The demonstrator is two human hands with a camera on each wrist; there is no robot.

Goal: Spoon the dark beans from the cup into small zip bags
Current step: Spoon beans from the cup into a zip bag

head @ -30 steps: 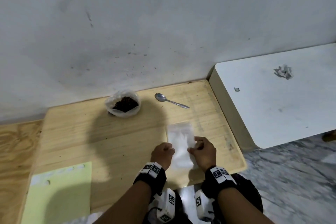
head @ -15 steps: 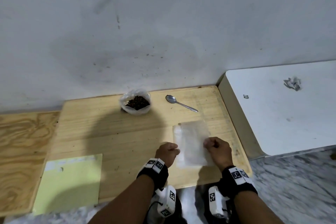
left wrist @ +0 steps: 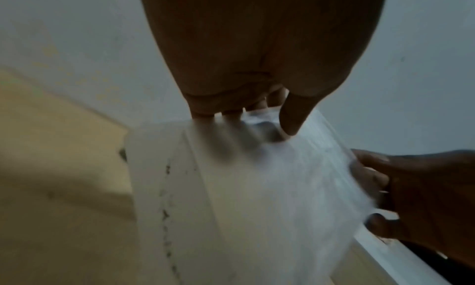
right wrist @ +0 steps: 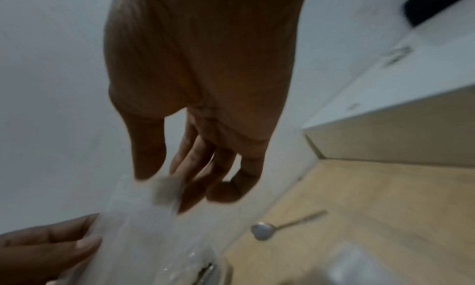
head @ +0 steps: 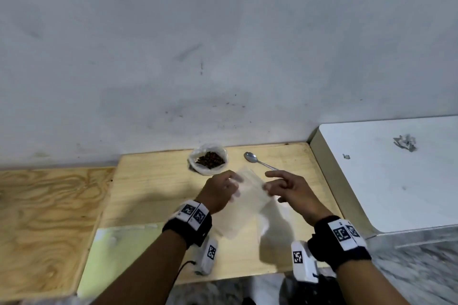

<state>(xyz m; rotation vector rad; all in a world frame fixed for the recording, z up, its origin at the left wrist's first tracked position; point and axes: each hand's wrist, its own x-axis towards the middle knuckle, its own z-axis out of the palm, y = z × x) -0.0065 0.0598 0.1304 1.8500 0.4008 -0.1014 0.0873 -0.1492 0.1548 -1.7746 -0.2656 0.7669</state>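
Observation:
A clear small zip bag [head: 250,187] hangs above the wooden table [head: 153,181], held up between both hands. My left hand [head: 231,182] pinches its left edge, with the thumb in front and the fingers behind [left wrist: 257,122]. My right hand [head: 269,187] pinches the right edge with thumb and fingers while its index finger points out [right wrist: 164,179]. The bag [left wrist: 270,187] looks empty. A clear cup of dark beans [head: 208,160] stands by the wall just beyond the hands. The metal spoon [head: 259,163] lies to the cup's right, untouched [right wrist: 262,230].
More pale bags [head: 230,228] lie on the table under the hands. A light green sheet [head: 128,250] covers the table's near left part. A white table [head: 384,181] with a crumpled scrap [head: 405,142] adjoins on the right. The grey wall is close behind.
The bag lay flat on the table with a hand at each side; now both hands have lifted it and carried it away from me, toward the cup.

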